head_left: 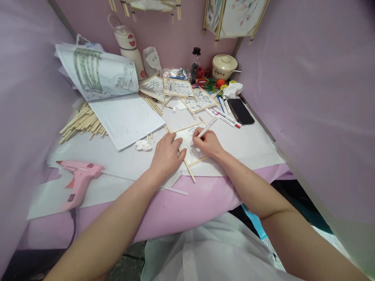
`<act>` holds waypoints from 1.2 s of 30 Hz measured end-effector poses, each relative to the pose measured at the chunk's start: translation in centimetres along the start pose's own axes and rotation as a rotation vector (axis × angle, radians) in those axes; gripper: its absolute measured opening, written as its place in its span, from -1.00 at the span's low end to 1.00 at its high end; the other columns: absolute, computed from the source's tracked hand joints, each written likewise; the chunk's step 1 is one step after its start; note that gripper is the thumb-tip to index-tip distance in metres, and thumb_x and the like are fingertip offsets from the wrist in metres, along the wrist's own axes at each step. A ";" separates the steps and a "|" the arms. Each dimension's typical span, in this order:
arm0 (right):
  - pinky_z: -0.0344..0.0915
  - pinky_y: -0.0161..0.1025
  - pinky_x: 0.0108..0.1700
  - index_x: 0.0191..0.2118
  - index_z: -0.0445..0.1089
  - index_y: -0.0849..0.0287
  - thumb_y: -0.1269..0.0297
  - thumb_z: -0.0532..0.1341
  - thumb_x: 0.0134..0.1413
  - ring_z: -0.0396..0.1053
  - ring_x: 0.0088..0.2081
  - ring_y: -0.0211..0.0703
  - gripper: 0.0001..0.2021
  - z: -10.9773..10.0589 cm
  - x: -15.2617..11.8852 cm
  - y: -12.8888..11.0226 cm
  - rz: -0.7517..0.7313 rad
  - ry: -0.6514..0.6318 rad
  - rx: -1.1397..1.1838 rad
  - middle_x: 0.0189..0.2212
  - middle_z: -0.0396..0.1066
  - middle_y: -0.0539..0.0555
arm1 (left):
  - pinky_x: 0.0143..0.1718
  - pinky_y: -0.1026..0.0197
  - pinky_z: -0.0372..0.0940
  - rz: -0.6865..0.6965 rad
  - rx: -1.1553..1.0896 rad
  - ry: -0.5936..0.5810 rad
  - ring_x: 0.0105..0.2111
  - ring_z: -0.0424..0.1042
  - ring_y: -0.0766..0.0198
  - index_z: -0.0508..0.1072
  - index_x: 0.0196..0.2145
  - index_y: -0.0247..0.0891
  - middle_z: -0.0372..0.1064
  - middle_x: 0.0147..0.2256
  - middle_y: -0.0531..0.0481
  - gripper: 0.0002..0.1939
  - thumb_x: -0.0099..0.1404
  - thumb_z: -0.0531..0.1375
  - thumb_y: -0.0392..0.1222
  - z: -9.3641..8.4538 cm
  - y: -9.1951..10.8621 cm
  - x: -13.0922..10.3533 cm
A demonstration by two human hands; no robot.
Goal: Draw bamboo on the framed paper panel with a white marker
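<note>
A white marker pen [208, 127] is pinched in my right hand [207, 143], its tip hidden behind the fingers. Under that hand lies a stick-framed paper panel [190, 150] with dark line drawing on it. My left hand [168, 151] rests flat with fingers spread on the panel's left edge, by one of its wooden sticks. Behind the panel are more framed drawings [202, 100], overlapping one another. A crumpled tissue [143, 145] sits left of my left hand.
A pink glue gun [82, 175] with a cord lies at the left. Behind it are bundled wooden sticks [83, 124] and an open painting pad [129, 119]. At the back stand a white bottle [129, 48] and a lidded bowl [224, 67]. A phone [240, 111] lies at the right.
</note>
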State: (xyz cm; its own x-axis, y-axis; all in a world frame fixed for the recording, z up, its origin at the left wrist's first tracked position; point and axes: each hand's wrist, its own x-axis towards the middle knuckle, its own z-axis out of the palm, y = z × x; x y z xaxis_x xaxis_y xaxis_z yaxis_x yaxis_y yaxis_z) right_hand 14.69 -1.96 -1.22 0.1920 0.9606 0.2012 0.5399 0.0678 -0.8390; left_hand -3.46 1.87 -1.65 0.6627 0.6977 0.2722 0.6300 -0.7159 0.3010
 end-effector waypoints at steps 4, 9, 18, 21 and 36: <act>0.10 -0.31 -0.43 -0.51 0.29 0.14 0.31 0.09 -0.09 0.19 -0.51 -0.27 -0.91 0.1 0.0 0.2 -0.001 -0.006 -0.011 -0.62 0.24 -0.08 | 0.13 -0.14 0.20 0.004 0.008 -0.004 0.15 0.21 -0.10 0.43 -0.01 -0.29 0.24 0.11 -0.29 -0.66 0.33 0.08 -0.12 0.0 -0.1 0.1; 0.10 -0.31 -0.41 -0.51 0.29 0.14 0.32 0.09 -0.08 0.19 -0.51 -0.27 -0.91 0.0 0.0 0.2 0.000 0.017 -0.019 -0.62 0.25 -0.09 | 0.14 -0.11 0.20 0.014 0.017 0.000 0.14 0.22 -0.09 0.43 0.00 -0.31 0.25 0.10 -0.29 -0.66 0.33 0.10 -0.12 0.1 -0.1 0.0; 0.11 -0.30 -0.39 -0.49 0.31 0.15 0.31 0.10 -0.06 0.20 -0.51 -0.27 -0.90 0.1 0.0 0.2 -0.015 0.032 -0.032 -0.60 0.25 -0.08 | 0.14 -0.09 0.20 0.018 0.032 0.002 0.14 0.23 -0.08 0.44 0.00 -0.31 0.26 0.09 -0.29 -0.65 0.33 0.11 -0.12 0.1 -0.1 0.1; 0.10 -0.30 -0.40 -0.50 0.30 0.15 0.32 0.10 -0.07 0.19 -0.52 -0.28 -0.91 0.1 0.0 0.2 -0.014 0.028 -0.029 -0.61 0.24 -0.09 | 0.13 -0.09 0.20 0.016 0.038 0.003 0.13 0.23 -0.07 0.44 0.00 -0.30 0.25 0.10 -0.28 -0.66 0.33 0.10 -0.12 0.1 -0.1 0.1; 0.08 -0.31 -0.42 -0.53 0.27 0.15 0.32 0.09 -0.09 0.17 -0.53 -0.28 -0.91 0.0 0.0 0.2 -0.006 0.016 -0.047 -0.64 0.22 -0.09 | 0.13 -0.10 0.21 0.023 0.030 0.014 0.13 0.24 -0.09 0.44 -0.01 -0.33 0.27 0.09 -0.30 -0.66 0.32 0.12 -0.13 0.1 -0.2 0.1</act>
State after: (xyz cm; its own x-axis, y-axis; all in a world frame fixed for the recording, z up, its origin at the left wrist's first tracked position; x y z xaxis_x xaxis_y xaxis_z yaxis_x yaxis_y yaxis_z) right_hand 14.78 -1.94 -1.35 0.2019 0.9556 0.2148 0.5789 0.0605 -0.8131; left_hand -3.47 2.03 -1.82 0.6716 0.6809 0.2920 0.6264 -0.7324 0.2669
